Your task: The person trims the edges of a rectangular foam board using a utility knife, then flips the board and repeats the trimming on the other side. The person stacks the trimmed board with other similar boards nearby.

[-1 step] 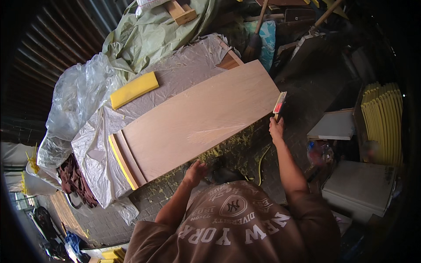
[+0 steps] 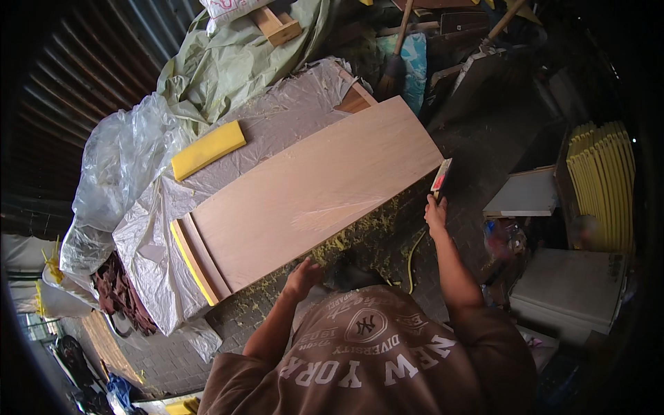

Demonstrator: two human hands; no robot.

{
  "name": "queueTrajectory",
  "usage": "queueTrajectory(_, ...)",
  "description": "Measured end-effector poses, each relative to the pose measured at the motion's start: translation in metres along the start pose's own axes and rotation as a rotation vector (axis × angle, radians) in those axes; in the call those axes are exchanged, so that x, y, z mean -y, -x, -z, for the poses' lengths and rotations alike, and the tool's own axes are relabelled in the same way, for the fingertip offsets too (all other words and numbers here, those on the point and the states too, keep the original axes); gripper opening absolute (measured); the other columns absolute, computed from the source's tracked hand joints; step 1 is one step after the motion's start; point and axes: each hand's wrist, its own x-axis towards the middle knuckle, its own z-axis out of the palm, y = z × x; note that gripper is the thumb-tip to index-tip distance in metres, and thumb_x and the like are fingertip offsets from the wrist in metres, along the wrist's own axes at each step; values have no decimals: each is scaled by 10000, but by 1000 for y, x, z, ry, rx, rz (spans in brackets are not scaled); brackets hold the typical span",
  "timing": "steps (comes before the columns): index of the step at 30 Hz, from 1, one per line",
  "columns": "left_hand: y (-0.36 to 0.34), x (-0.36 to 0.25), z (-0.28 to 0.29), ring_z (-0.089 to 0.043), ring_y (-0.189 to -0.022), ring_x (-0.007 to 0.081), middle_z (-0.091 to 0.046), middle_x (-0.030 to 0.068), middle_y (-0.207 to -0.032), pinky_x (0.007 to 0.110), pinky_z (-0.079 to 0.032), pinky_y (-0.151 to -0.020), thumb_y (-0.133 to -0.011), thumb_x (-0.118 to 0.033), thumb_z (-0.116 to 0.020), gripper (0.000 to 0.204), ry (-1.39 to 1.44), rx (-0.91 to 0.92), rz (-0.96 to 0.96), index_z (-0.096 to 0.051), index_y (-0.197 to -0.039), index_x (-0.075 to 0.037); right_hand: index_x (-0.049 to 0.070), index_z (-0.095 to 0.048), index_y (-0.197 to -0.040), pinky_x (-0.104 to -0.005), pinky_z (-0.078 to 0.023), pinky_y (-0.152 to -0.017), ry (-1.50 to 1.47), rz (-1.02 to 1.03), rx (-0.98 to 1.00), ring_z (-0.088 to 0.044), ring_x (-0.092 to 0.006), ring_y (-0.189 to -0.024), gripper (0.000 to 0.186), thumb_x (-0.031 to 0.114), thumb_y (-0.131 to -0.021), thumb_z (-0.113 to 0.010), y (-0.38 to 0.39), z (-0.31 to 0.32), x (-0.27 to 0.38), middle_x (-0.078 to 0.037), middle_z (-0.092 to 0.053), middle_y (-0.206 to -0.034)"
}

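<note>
On the plastic-covered surface [image 2: 138, 235], a long pale plywood panel [image 2: 311, 194] is steadied at its near edge by the spread left hand [image 2: 302, 279], while a flat brush-like tool [image 2: 440, 177] is gripped against its far corner by the closed right hand [image 2: 435, 213].

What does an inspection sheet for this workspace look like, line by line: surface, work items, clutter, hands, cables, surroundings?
Surface: work table draped in clear plastic sheet.
Job's things: long pale wood panel lying flat on narrower boards, a yellow strip along the near-left end; flat tool with a red-and-white blade.
Clutter: yellow foam block on the plastic; yellow crumbs on the floor below the panel.
Hands: left hand open at the panel's near edge; right hand grips the tool at the panel's right corner.
Cables: yellow hose or cord on the floor; which, cannot tell.
Surroundings: green tarp, stacked yellow slabs, white boxes, corrugated wall.
</note>
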Motion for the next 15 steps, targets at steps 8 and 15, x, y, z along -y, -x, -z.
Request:
queueTrajectory(8,34,-103,-88,-583,-1209,351,-623,182,-1292,482,-474,-993,-909,-321,-703,545,-1452,-160,-822,-556,-1353,-40,142,-463,-1430,-306,-398,-491,-244,-330,-58,-437,-122,-526,634,619,-1012,-460,14,37,-145,5,-507,-698)
queueTrajectory(15,-44,-166,-119,-36,-1547,418,-84,152,-1690,596,-73,-1221,-915,-531,-617,860,-2345,-99,-974,-216,-1615,-234,154,-433,-1482,-294,-420,-521,-436,-44,-211,-482,-104,-566,550,509,-1062,-439,-116,-31,-15,23,-546,-768)
